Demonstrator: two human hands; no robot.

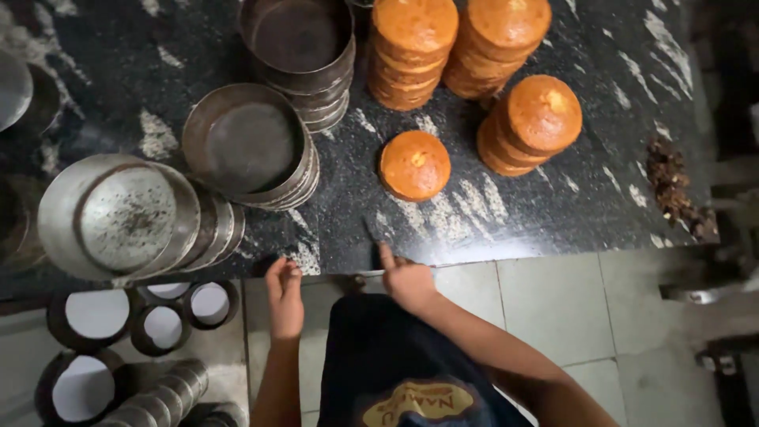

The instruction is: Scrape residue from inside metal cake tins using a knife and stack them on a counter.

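A single round orange-brown cake [415,164] lies flat on the black speckled stone counter [506,213]. My right hand [407,281] is at the counter's front edge just below that cake, shut on a thin dark knife [371,241] whose blade points up towards it. My left hand [285,296] hovers at the counter edge further left, fingers loosely curled, holding nothing. Behind the single cake stand three stacks of the same cakes: one at the back middle [411,47], one at the back right [502,39], one leaning at the right [534,122].
Stacks of empty round metal tins fill the counter's left: one at the back [296,47], one in the middle [249,146], a tilted one [118,213]. Metal rings [95,316] stand on the floor lower left. A crumb heap [672,190] lies at the right edge.
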